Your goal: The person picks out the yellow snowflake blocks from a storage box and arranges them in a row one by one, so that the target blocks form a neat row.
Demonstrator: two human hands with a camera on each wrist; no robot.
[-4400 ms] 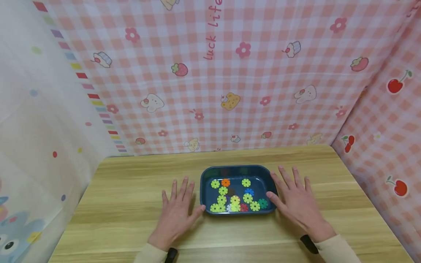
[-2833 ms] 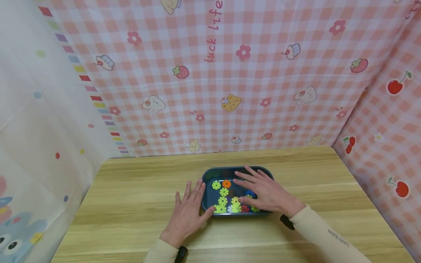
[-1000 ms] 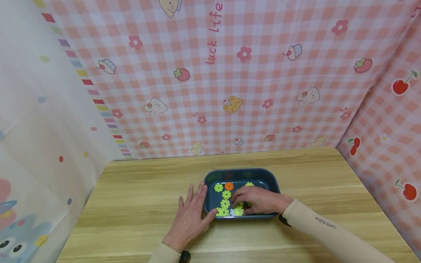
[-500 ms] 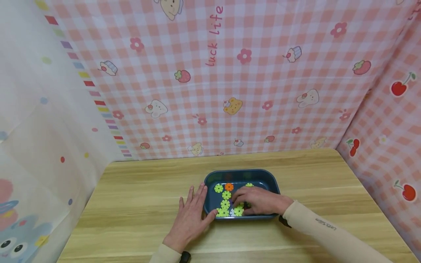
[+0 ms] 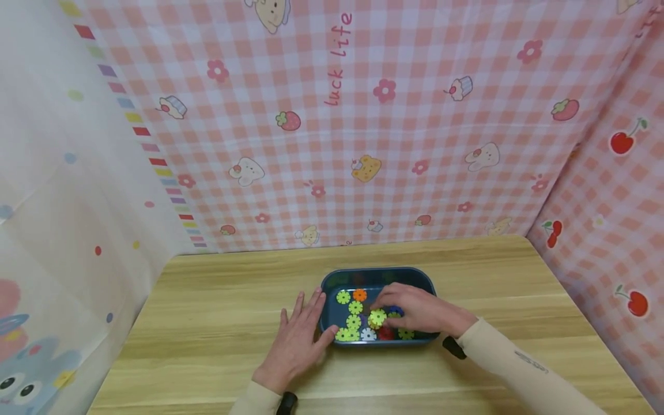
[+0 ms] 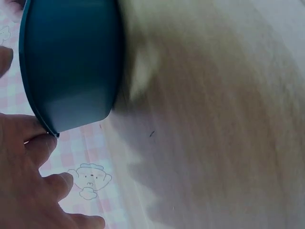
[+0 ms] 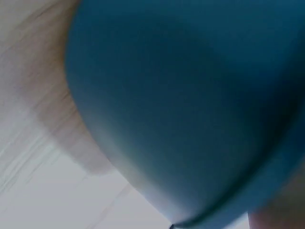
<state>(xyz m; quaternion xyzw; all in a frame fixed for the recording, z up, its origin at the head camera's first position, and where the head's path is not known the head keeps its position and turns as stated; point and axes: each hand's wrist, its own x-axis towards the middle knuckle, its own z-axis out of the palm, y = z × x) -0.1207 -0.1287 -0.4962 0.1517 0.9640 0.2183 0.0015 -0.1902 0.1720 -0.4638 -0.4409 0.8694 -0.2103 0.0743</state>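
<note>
A dark blue tray point(image 5: 384, 276) holds flat plastic snowflake discs with notched edges. My right hand point(image 5: 417, 308) reaches in over its right side, finger and thumb pinching a yellow-green snowflake disc point(image 5: 377, 317). My left hand point(image 5: 295, 349) lies with spread fingers along the left rim, its thumb at the near corner. In the left wrist view, fingertips of the left hand point(image 6: 28, 162) touch the rim of the tray point(image 6: 76, 62). The right wrist view is mostly filled by the tray's outer wall point(image 7: 167, 109); what that hand holds is hidden there.
Inside the tray are several more yellow-green discs, an orange disc point(image 5: 359, 295), a white disc point(image 5: 368, 335), a red disc point(image 5: 386, 334) and a partly covered blue disc point(image 5: 396, 310). Beneath is a wooden table point(image 5: 207, 323), with a pink checked cloth point(image 5: 311, 144) hanging behind it.
My right hand has gone from the right rim into the tray and now pinches a yellow-green disc, uncovering the white and red ones. My left hand has shifted right, against the left rim.
</note>
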